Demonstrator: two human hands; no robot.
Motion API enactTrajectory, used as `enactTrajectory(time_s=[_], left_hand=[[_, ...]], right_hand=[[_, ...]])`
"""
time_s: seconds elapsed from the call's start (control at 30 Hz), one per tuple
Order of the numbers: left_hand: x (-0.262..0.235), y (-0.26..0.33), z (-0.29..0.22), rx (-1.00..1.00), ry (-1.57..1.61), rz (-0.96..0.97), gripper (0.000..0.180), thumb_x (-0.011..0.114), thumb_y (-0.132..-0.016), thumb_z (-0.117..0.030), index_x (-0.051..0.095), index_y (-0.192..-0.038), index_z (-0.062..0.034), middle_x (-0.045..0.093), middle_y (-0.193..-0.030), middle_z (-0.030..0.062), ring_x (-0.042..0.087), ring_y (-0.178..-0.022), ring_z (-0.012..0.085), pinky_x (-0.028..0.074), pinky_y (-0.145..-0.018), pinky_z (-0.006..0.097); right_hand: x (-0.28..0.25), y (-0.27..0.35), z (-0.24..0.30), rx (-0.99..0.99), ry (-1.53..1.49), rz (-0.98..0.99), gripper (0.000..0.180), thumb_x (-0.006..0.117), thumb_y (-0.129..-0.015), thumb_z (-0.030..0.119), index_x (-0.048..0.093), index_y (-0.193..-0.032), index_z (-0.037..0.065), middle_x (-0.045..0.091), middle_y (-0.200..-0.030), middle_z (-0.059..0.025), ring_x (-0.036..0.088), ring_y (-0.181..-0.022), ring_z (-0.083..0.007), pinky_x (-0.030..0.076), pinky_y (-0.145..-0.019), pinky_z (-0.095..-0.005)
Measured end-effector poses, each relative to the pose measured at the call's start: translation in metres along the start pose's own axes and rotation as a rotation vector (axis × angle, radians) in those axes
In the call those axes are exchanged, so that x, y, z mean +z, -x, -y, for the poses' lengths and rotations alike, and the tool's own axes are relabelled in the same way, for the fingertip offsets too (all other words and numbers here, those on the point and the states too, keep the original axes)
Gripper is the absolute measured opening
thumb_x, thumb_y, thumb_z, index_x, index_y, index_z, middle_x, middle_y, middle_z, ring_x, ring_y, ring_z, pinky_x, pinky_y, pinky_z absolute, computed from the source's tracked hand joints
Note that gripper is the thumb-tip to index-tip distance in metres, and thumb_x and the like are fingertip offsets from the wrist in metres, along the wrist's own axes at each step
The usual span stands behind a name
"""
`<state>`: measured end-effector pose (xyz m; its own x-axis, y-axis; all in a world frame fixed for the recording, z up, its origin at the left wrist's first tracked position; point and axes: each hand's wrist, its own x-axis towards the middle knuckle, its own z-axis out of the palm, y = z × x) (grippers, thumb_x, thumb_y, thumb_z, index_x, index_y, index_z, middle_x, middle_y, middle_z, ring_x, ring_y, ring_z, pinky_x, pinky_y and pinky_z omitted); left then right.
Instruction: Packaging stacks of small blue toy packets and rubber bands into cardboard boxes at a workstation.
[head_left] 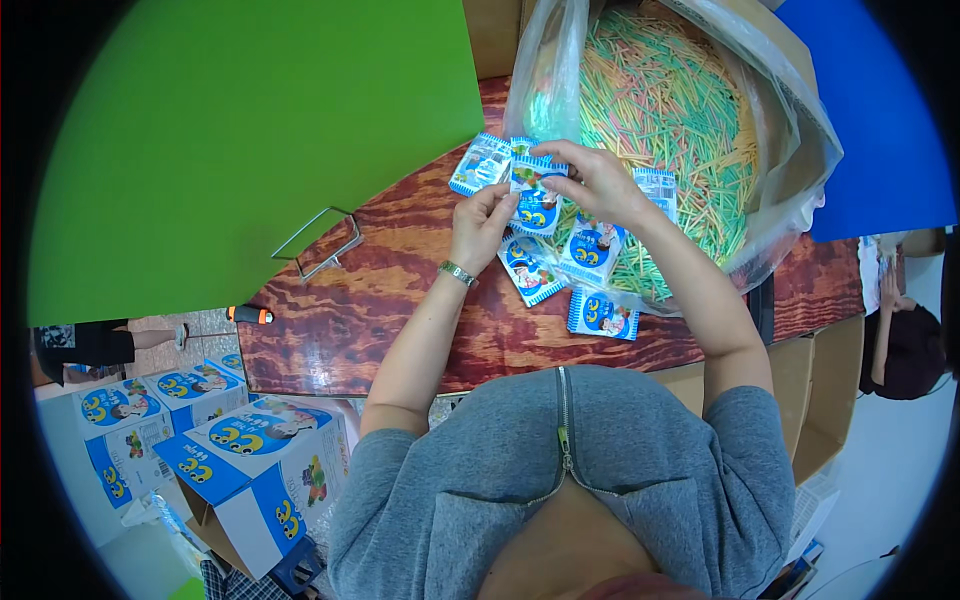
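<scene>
Both hands hold one small blue-and-white packet (535,195) above the wooden table (400,300). My left hand (485,222) grips its lower left side; a metal watch band is on that wrist. My right hand (598,180) pinches its top edge. Several like packets lie about them: one at the left (480,163), one below (530,270), one under my right wrist (590,250), one nearer me (603,315). Just beyond is a clear plastic bag (790,130) full of thin pastel sticks (670,100).
A green board (250,130) covers the left of the table, with a bent wire frame (320,245) at its edge. Blue-and-white cartons (250,460) stand on the floor at lower left. A brown cardboard box (825,390) is at the right, and a seated person (905,340) beyond it.
</scene>
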<state>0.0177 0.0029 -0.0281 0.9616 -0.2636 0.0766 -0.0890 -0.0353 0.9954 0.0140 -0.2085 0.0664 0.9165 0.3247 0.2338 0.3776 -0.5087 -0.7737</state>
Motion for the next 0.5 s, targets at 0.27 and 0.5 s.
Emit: enactTrajectory(time_s=[0.27,0.5], left_hand=[[0.017,0.014,-0.008,0.414,-0.711,0.022,0.023,0.073,-0.077,-0.013,0.065,-0.099,-0.0096,0.060,-0.089,0.0102,0.061,-0.087,0.0297,0.050,-0.072,0.041],[0.025,-0.012,-0.004,0.392,-0.926,0.080,0.021,0.073,-0.077,-0.013,0.065,-0.096,-0.0143,0.058,-0.089,0.0062,0.059,-0.087,0.0293,0.051,-0.071,0.041]], right_hand=[[0.040,0.006,-0.050,0.022,0.468,-0.042,0.037,0.066,-0.085,0.016,0.055,-0.121,0.013,0.064,-0.095,-0.0167,0.064,-0.091,-0.0357,0.053,-0.076,-0.0447],[-0.029,0.025,-0.046,0.073,0.714,-0.221,0.033,0.069,-0.084,0.022,0.061,-0.115,0.014,0.066,-0.102,-0.0094,0.064,-0.097,-0.0295,0.053,-0.079,-0.0413]])
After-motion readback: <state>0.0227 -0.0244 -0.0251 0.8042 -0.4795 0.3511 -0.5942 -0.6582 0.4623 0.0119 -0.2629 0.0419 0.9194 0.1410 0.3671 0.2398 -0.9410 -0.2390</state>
